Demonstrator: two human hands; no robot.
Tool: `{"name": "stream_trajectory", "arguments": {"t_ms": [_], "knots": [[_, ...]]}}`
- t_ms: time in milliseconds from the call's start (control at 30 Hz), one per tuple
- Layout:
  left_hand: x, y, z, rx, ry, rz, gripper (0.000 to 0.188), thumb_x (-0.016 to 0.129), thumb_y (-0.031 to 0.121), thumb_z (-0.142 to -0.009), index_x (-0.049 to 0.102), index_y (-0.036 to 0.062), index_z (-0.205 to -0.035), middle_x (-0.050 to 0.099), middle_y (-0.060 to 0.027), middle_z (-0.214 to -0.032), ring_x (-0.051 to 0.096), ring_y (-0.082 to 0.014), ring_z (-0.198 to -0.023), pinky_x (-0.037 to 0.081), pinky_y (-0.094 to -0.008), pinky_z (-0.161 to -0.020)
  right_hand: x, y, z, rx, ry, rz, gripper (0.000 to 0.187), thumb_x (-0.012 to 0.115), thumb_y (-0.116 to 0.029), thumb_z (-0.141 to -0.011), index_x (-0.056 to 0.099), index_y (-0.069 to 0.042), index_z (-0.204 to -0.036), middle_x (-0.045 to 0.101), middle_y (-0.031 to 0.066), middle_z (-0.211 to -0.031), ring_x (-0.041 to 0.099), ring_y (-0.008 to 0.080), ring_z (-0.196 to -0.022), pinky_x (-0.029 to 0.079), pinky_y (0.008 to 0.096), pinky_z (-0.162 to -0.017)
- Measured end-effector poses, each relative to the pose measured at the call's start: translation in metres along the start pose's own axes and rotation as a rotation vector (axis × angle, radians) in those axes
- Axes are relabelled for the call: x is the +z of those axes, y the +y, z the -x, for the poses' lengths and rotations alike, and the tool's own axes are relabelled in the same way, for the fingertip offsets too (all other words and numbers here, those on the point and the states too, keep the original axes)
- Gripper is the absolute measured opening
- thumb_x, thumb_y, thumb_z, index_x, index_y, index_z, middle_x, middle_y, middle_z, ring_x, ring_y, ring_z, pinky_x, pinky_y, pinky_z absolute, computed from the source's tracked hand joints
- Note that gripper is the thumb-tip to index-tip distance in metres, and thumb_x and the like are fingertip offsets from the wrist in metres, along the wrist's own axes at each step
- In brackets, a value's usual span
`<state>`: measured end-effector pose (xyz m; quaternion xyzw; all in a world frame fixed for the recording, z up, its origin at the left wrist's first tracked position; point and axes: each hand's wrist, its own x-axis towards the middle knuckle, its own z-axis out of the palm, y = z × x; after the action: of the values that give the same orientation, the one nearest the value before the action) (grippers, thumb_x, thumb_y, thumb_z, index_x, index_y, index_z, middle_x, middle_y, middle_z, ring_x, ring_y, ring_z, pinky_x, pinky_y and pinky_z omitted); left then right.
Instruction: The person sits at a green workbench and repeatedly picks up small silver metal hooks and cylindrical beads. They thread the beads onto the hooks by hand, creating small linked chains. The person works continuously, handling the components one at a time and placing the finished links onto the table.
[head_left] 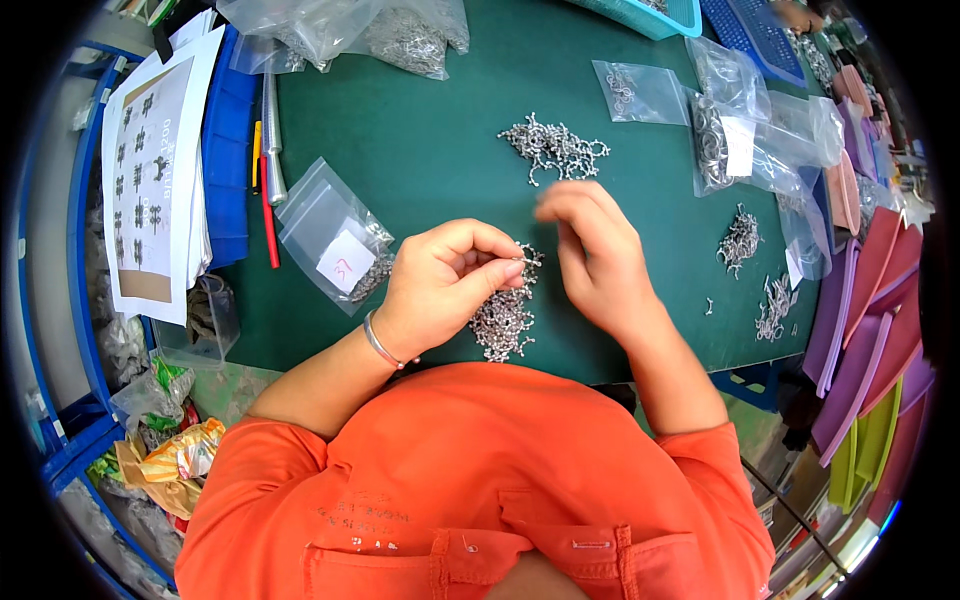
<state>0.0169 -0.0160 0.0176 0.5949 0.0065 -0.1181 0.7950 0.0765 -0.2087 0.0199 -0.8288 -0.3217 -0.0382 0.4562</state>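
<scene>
My left hand [445, 275] is closed, thumb and forefinger pinching a small silver metal piece [526, 257]. Just below those fingertips lies a heap of small silver metal pieces [502, 325], close to the table's near edge. My right hand [605, 262] hovers to the right of it, fingers bent over toward the left. Its fingertips are smeared by motion, so whether it holds anything is not visible. Beyond the right hand sits a second pile of small, branched silver pieces [555, 150]. Left of my left hand is a clear zip bag [335, 240] of silver parts with a white label.
Smaller heaps of silver parts [738, 240] lie on the green table [420, 130] at the right. Clear bags of metal parts [715, 150] and a turquoise basket [645, 15] stand beyond. A red pen [269, 215], a blue bin [228, 150] and printed sheets [150, 180] are at the left.
</scene>
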Motion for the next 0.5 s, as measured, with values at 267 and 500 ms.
{"name": "stream_trajectory", "arguments": {"t_ms": [267, 500], "knots": [[-0.006, 0.008, 0.002, 0.097, -0.026, -0.489, 0.005, 0.069, -0.003, -0.086, 0.068, -0.0019, -0.091, 0.065, -0.0065, -0.096, 0.060, -0.0087, -0.074, 0.050, -0.0231, -0.064, -0.003, 0.025, -0.007, -0.077, -0.224, 0.264, 0.035, 0.059, 0.009, -0.072, 0.065, 0.000, -0.105, 0.063, 0.0157, -0.113, 0.059, 0.0345, -0.109, 0.050, 0.0406, -0.093], [-0.016, 0.005, -0.003, 0.134, -0.113, -0.704, 0.008, 0.073, 0.001, -0.082, 0.071, 0.0011, -0.090, 0.061, -0.0025, -0.086, 0.048, -0.0062, -0.059, 0.040, -0.0228, -0.054, -0.032, 0.027, 0.019, 0.266, 0.117, 0.092, 0.018, 0.063, 0.009, -0.080, 0.066, 0.000, -0.095, 0.065, 0.0131, -0.092, 0.064, 0.0308, -0.084, 0.052, 0.0366, -0.075]]}}
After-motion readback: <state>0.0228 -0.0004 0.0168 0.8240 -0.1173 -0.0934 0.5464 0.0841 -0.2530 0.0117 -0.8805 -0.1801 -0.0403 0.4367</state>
